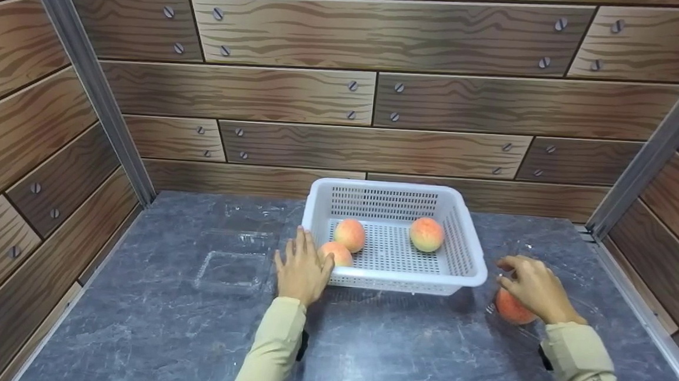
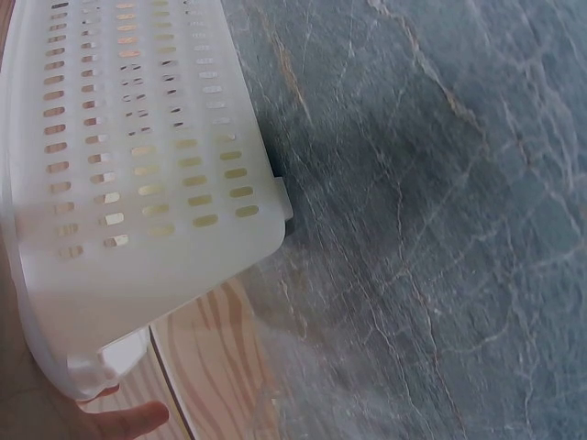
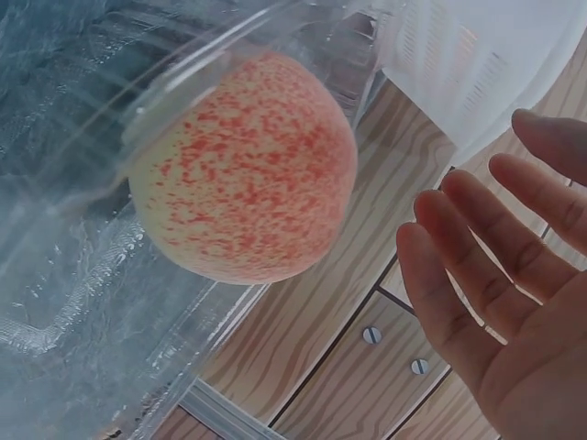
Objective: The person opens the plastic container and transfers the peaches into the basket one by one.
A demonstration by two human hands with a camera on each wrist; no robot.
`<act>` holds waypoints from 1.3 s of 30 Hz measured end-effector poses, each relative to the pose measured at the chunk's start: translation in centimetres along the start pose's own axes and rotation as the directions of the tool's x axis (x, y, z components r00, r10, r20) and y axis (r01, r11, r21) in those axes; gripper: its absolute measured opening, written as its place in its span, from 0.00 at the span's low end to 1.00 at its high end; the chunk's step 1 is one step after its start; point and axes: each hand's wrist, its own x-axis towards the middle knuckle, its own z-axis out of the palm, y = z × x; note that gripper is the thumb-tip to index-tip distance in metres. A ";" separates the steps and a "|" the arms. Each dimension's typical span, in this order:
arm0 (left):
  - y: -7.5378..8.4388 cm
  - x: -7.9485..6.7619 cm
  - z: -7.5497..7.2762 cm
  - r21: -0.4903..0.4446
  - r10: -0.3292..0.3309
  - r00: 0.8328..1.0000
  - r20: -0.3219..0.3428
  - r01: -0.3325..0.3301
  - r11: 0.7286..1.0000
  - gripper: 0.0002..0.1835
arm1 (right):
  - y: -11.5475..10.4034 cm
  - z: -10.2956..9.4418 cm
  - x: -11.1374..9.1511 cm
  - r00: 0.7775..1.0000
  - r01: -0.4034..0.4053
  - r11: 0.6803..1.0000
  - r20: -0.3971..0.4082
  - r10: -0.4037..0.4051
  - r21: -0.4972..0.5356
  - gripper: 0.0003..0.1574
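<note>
A white perforated plastic basket [image 1: 411,277] holds two peaches near its left side, one a red-yellow peach [image 1: 350,235] and one a partly hidden peach [image 1: 337,253]. Another peach [image 1: 427,235] lies toward its right. My left hand [image 1: 301,270] rests on the basket's front left corner, fingers spread and fairly straight; the left wrist view shows the basket wall [image 2: 110,293] beside it. To the right of the basket, my right hand [image 1: 537,288] hovers over a peach [image 1: 514,308] in a clear plastic container [image 3: 69,321]. The right wrist view shows its loose fingers apart from that peach.
Clear plastic packaging [image 1: 231,269] lies on the grey marbled tabletop [image 1: 155,309] left of the basket. Wood-patterned panels [image 1: 298,96] stand behind and at both sides, with metal posts [image 1: 95,90] at the corners.
</note>
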 end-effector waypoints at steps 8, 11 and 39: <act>0.0 0.0 0.0 0.001 -0.006 1.000 0.011 0.006 1.000 0.40 | 0.6 0.3 -0.3 1.000 -0.010 1.000 0.007 0.010 -0.007 0.15; 0.0 0.0 0.0 -0.002 -0.006 1.000 0.005 0.006 1.000 0.39 | 0.8 0.4 -0.4 1.000 -0.016 1.000 0.007 0.016 -0.008 0.14; 0.1 0.0 -0.1 0.005 -0.009 1.000 0.018 0.009 1.000 0.40 | 2.1 1.2 -1.4 0.999 -0.046 0.999 -0.004 0.046 -0.029 0.14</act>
